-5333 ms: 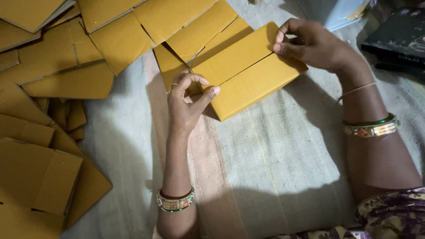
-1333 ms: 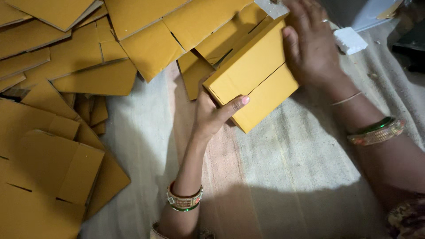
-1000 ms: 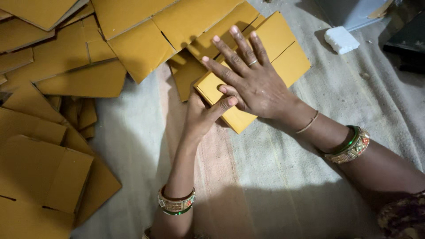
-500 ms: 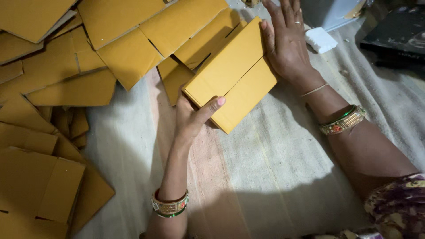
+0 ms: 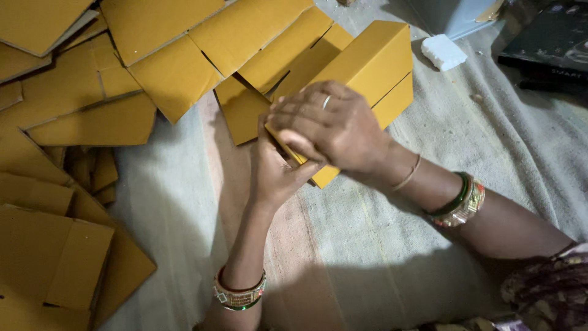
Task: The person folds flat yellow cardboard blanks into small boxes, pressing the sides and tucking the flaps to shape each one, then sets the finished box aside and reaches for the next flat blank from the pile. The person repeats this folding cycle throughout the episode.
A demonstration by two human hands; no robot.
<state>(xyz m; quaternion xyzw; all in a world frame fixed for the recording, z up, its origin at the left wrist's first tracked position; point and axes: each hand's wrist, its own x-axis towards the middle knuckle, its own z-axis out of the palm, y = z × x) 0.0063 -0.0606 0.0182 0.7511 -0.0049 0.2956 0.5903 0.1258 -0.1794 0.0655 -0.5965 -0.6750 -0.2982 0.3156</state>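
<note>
I have both hands on the folded yellow box [image 5: 373, 67], which sits on the grey cloth [image 5: 429, 245] in the middle of the scene, its near-left end pointing at me and its far end reaching toward the white foam block [image 5: 444, 52]. My left hand [image 5: 275, 175] cups the near end from below and from the left, thumb and fingers curled against the cardboard, so that grip is pressed onto the box rather than spread. My right hand [image 5: 331, 125] lies over the top of the same end, fingers bent down across the edge and pressing; what the fingertips pinch underneath I cannot tell, since the hand hides it.

To do this fold well, I judge the pressure should run along the crease, with the left hand bracing so the box does not slide on the cloth, and the end flap squared before it is pushed home. Uneven pressure would likely skew the corner.

Flat yellow cardboard sheets [image 5: 171, 73] are heaped to the far left and down the left side, some touching the box's far-left flank. A dark flat object [image 5: 551, 49] lies at the far right
</note>
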